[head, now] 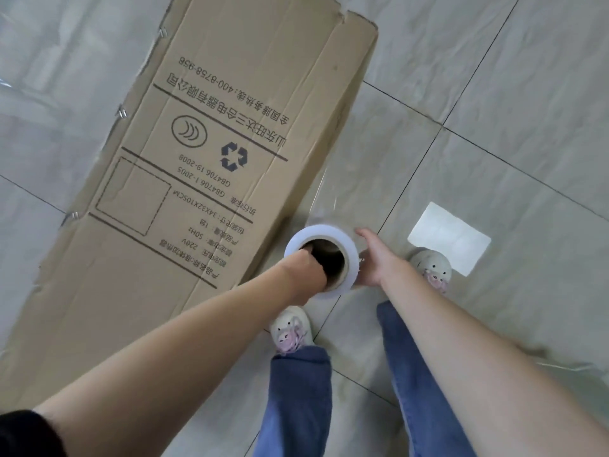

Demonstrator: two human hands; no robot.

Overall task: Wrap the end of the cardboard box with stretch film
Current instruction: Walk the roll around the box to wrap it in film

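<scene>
While the left hand [304, 262], fingers hooked inside the core, carries the white stretch-film roll [321, 260] and the spread right hand [372, 258] steadies it, film is paying out toward the tall brown cardboard box [211, 143]; next, walk the roll around the box under tension.

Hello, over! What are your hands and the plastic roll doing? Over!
Left hand inside film roll core. Right hand steadying it beside cardboard box. Nothing blocking.

Brown box [204, 133] w/ dark print, white film roll [321, 260], blue jeans [296, 400].
</scene>
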